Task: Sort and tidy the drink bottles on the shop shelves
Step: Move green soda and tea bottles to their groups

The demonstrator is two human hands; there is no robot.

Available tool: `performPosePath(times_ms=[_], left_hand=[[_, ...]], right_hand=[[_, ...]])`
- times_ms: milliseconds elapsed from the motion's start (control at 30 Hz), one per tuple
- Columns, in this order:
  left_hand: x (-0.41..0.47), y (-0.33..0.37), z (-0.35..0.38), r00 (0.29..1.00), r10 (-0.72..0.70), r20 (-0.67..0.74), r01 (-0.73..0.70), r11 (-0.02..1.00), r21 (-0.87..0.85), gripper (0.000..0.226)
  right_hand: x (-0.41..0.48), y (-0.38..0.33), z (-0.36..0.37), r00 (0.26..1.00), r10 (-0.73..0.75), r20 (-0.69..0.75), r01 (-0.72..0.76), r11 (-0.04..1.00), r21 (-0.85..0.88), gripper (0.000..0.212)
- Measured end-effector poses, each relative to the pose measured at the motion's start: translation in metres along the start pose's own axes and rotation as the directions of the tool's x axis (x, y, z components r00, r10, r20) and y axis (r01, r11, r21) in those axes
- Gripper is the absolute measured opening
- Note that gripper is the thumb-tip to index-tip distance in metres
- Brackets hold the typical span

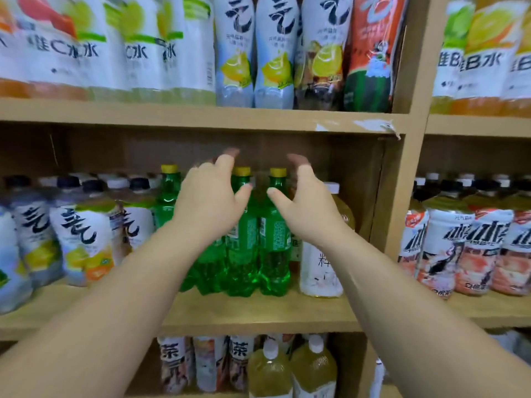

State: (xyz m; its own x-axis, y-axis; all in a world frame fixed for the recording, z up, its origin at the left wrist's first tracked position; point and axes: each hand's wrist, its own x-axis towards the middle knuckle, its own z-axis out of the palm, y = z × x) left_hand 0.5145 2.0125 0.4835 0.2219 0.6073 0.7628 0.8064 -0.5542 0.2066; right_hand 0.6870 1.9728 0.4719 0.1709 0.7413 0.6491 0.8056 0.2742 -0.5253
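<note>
Middle shelf (258,314), wooden, central bay: a cluster of green bottles with yellow caps (273,248) stands upright toward the right half of the board, set back from its front edge; at least four caps or bodies show, two partly hidden behind the arms. Left hand (209,199): raised in front of the cluster's left side, fingers spread wide and curled, thumb pointing inward; holds nothing; whether the fingertips touch a bottle cannot be told because of blur. Right hand (309,205): raised in front of the cluster's right side, likewise spread wide and empty, thumb pointing toward the left hand, contact unclear. Two green bottles show in the gap between the thumbs. Just beside the cluster on the right, near the bay's upright panel: a white-labelled bottle with white cap (320,268), pale yellow liquid visible at its shoulder. Left part of the same shelf: white-and-yellow labelled bottles with dark and white caps (83,239), packed together, reaching the green cluster. Upper shelf (201,116): tall white-labelled bottles (235,53) and one red watermelon-print bottle (370,58) at its right end. Lower shelf: tea bottles (313,372) with white caps. Neighbouring bay at right: bottles with pink-and-white labels (465,248).
</note>
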Motion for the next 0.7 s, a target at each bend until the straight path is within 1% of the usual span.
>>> performPosePath(times_ms=[67,133,167,200,300,333,367,433,467,533,567,600,667,700], left_hand=[[0.011,-0.002,0.0,0.994,-0.035,0.104,0.04,0.998,-0.043,0.071],[0.016,-0.004,0.004,0.98,-0.039,0.193,0.05,0.997,-0.055,0.076],[0.016,-0.004,0.006,0.977,-0.037,0.211,0.049,0.997,-0.054,0.077],[0.016,-0.005,0.007,0.976,-0.039,0.213,0.052,0.997,-0.057,0.078],[0.01,-0.008,0.009,0.975,-0.049,0.215,0.077,0.989,-0.127,0.081],[0.009,-0.009,0.009,0.976,-0.048,0.214,0.082,0.985,-0.152,0.081],[0.007,-0.011,0.009,0.977,-0.046,0.21,0.083,0.982,-0.171,0.078],[0.004,-0.014,0.008,0.979,-0.041,0.202,0.081,0.978,-0.194,0.067],[0.002,-0.015,0.007,0.98,-0.043,0.196,0.083,0.975,-0.204,0.066],[-0.002,-0.017,0.005,0.98,-0.05,0.195,0.094,0.97,-0.225,0.073],[-0.005,-0.018,0.003,0.979,-0.047,0.197,0.094,0.968,-0.232,0.072],[-0.008,-0.02,0.003,0.98,-0.039,0.193,0.086,0.967,-0.239,0.065],[-0.017,-0.023,0.003,0.981,-0.018,0.193,0.066,0.968,-0.242,0.047],[-0.023,-0.024,0.004,0.979,-0.011,0.202,0.061,0.968,-0.243,0.046]], right_hand=[[0.008,-0.003,0.007,0.996,0.086,-0.003,-0.086,0.996,0.029,0.077],[0.011,-0.004,0.016,0.991,0.136,0.013,-0.136,0.991,0.01,0.081],[0.01,-0.003,0.02,0.988,0.153,0.012,-0.153,0.988,-0.001,0.08],[0.009,-0.001,0.023,0.986,0.164,0.005,-0.164,0.986,-0.004,0.075],[0.0,0.0,0.03,0.985,0.173,-0.03,-0.172,0.985,0.015,0.035],[-0.005,0.0,0.031,0.983,0.178,-0.045,-0.178,0.984,0.004,0.031],[-0.01,0.0,0.031,0.981,0.188,-0.054,-0.189,0.982,-0.015,0.032],[-0.02,0.0,0.032,0.977,0.201,-0.067,-0.204,0.979,-0.031,0.037],[-0.025,0.001,0.032,0.976,0.209,-0.06,-0.21,0.977,-0.014,0.039],[-0.034,0.005,0.034,0.976,0.218,-0.008,-0.216,0.973,0.085,0.05],[-0.039,0.007,0.035,0.976,0.217,0.028,-0.219,0.965,0.143,0.056],[-0.044,0.009,0.035,0.975,0.214,0.065,-0.223,0.956,0.191,0.061],[-0.054,0.016,0.037,0.971,0.205,0.126,-0.23,0.945,0.234,0.071],[-0.058,0.019,0.038,0.968,0.203,0.145,-0.234,0.941,0.243,0.075]])
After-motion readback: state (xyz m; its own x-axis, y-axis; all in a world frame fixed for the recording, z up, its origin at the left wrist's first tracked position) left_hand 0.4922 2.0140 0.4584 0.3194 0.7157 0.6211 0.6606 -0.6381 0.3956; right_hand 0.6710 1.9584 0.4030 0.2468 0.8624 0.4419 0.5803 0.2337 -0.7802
